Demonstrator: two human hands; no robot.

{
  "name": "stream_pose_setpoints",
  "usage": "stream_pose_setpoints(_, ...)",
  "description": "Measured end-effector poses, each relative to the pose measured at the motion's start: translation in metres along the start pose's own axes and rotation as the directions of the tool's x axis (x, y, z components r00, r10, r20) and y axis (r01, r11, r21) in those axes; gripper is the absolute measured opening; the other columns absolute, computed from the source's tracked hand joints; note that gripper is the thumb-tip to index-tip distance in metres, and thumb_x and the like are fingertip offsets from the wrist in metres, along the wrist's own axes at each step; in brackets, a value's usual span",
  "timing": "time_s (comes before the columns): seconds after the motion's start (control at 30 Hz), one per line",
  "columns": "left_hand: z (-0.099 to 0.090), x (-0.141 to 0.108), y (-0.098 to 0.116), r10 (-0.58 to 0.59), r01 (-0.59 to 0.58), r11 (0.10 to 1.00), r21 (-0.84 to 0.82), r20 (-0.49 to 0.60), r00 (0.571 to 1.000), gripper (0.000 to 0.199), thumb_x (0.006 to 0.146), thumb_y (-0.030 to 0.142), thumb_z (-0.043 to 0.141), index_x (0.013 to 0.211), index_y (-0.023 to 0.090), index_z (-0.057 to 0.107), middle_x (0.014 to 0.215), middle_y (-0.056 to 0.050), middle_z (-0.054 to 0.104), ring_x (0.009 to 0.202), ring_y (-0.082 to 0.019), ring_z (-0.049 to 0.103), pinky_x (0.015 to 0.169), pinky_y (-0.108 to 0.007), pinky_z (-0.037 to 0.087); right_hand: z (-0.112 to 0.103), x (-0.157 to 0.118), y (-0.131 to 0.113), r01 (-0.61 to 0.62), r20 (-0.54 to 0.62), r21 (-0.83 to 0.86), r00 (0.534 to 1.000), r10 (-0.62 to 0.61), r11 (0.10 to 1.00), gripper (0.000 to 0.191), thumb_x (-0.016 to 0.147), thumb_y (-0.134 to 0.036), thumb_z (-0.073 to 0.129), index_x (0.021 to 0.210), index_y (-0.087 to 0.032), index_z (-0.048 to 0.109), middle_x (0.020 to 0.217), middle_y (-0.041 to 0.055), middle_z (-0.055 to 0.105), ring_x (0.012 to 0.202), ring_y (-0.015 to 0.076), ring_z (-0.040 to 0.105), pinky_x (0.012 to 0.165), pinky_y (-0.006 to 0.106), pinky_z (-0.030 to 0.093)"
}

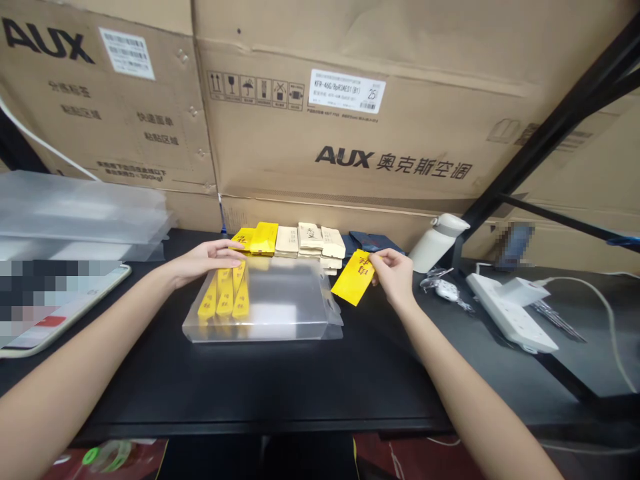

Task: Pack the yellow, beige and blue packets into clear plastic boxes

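My right hand (393,272) pinches a flat yellow packet (353,279) with dark lettering by its upper right corner, holding it tilted just right of the clear plastic box (285,327). Inside the box, at its left end, several yellow packets (225,300) stand side by side. With its fingers stretched out, my left hand (210,259) reaches over the box's back left corner, fingertips at the tops of those packets. Behind the box lie more yellow packets (264,238), stacks of cream packets (311,237) and dark blue packets (373,241).
Left of the box lies a phone (75,313), with clear plastic boxes (75,213) behind it. At right are a white bottle (435,243), an earphone case (447,291) and a power strip (510,313) with a plugged-in charger. Cardboard (350,133) walls the back of the black table (280,387).
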State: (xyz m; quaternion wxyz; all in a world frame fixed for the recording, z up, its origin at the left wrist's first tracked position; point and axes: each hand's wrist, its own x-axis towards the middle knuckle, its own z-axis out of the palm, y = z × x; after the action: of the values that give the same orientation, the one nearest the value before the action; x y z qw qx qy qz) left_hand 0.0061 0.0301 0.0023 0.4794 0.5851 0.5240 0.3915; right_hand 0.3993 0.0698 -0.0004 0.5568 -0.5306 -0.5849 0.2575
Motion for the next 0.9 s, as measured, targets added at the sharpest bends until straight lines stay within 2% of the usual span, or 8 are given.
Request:
stream_pose_setpoints(0.13, -0.002, -0.003, 0.003, -0.034, 0.033, 0.999, -0.036, -0.016, 0.999, 0.048, 0.062, 0.032, 0.084, 0.106, 0.023, 0.067, 0.105, -0.007, 0.075, 0.095, -0.024, 0.071, 0.090, -0.041, 0.055, 0.006, -0.003, 0.002, -0.135, 0.170, -0.016, 0.976, 0.136, 0.991, 0.014, 0.067, -0.028, 0.068, 0.066, -0.017, 0.057, 0.053, 0.0007, 0.063, 0.039, 0.0129, 0.058, 0.036, 0.022, 0.047)
stream_pose_setpoints(0.27, 0.001, -0.005, 0.006, -0.052, 0.051, 0.997, -0.049, -0.020, 0.998, 0.048, 0.062, 0.032, 0.084, 0.106, 0.023, 0.067, 0.105, -0.007, 0.075, 0.094, -0.024, 0.071, 0.088, -0.040, 0.056, 0.016, -0.011, 0.004, -0.307, 0.396, 0.046, 0.879, 0.265, 0.951, 0.021, 0.064, -0.028, 0.072, 0.074, -0.018, 0.057, 0.061, 0.0014, 0.067, 0.047, 0.0135, 0.062, 0.036, 0.021, 0.050)
stream_pose_setpoints(0.33, 0.002, -0.005, 0.007, -0.063, 0.062, 0.996, -0.057, -0.020, 0.998, 0.047, 0.062, 0.031, 0.084, 0.106, 0.023, 0.067, 0.104, -0.006, 0.075, 0.092, -0.023, 0.072, 0.087, -0.039, 0.056, 0.019, -0.014, 0.005, -0.303, 0.446, 0.056, 0.860, 0.247, 0.951, 0.026, 0.063, -0.029, 0.075, 0.077, -0.018, 0.056, 0.066, 0.0009, 0.069, 0.045, 0.0112, 0.059, 0.032, 0.018, 0.045)
stream_pose_setpoints(0.43, 0.001, -0.006, 0.007, -0.070, 0.068, 0.996, -0.061, -0.020, 0.997, 0.046, 0.063, 0.030, 0.084, 0.105, 0.023, 0.067, 0.102, -0.005, 0.076, 0.091, -0.023, 0.072, 0.086, -0.037, 0.057, 0.021, -0.016, 0.005, -0.224, 0.443, 0.047, 0.878, 0.180, 0.974, 0.027, 0.064, -0.034, 0.077, 0.073, -0.017, 0.057, 0.068, 0.0014, 0.069, 0.040, 0.0060, 0.050, 0.028, 0.014, 0.035)
stream_pose_setpoints(0.53, 0.001, -0.006, 0.007, -0.067, 0.066, 0.996, -0.059, -0.028, 0.997, 0.046, 0.063, 0.029, 0.084, 0.105, 0.024, 0.067, 0.102, -0.005, 0.076, 0.091, -0.023, 0.072, 0.087, -0.037, 0.056, 0.019, -0.016, 0.003, -0.189, 0.462, -0.013, 0.870, 0.174, 0.982, 0.030, 0.069, -0.042, 0.076, 0.069, -0.015, 0.063, 0.067, 0.0027, 0.068, 0.039, 0.0038, 0.047, 0.030, 0.013, 0.035)
stream_pose_setpoints(0.6, 0.001, -0.005, 0.006, -0.066, 0.064, 0.996, -0.060, -0.032, 0.997, 0.045, 0.063, 0.029, 0.084, 0.105, 0.024, 0.068, 0.102, -0.005, 0.076, 0.091, -0.023, 0.072, 0.087, -0.037, 0.056, 0.016, -0.015, 0.001, -0.234, 0.537, -0.040, 0.815, 0.219, 0.971, 0.031, 0.072, -0.044, 0.074, 0.072, -0.014, 0.068, 0.071, 0.0047, 0.070, 0.044, 0.0052, 0.054, 0.034, 0.013, 0.042)
stream_pose_setpoints(0.73, 0.001, -0.005, 0.005, -0.064, 0.062, 0.996, -0.060, -0.024, 0.998, 0.046, 0.063, 0.030, 0.084, 0.106, 0.023, 0.067, 0.104, -0.007, 0.076, 0.090, -0.024, 0.072, 0.085, -0.038, 0.058, 0.004, -0.008, 0.001, -0.335, 0.738, -0.025, 0.629, 0.243, 0.942, 0.032, 0.067, -0.033, 0.081, 0.094, -0.017, 0.073, 0.092, 0.0060, 0.073, 0.072, 0.0113, 0.069, 0.053, 0.016, 0.057)
stream_pose_setpoints(0.9, 0.000, -0.004, 0.003, -0.071, 0.068, 0.993, -0.091, -0.023, 0.997, 0.048, 0.062, 0.032, 0.085, 0.105, 0.023, 0.066, 0.103, -0.006, 0.076, 0.087, -0.023, 0.073, 0.079, -0.037, 0.060, -0.008, 0.000, 0.006, -0.426, 0.872, -0.025, 0.433, 0.228, 0.904, 0.045, 0.066, -0.021, 0.082, 0.108, -0.017, 0.068, 0.092, 0.0040, 0.074, 0.074, 0.0108, 0.071, 0.056, 0.015, 0.058)
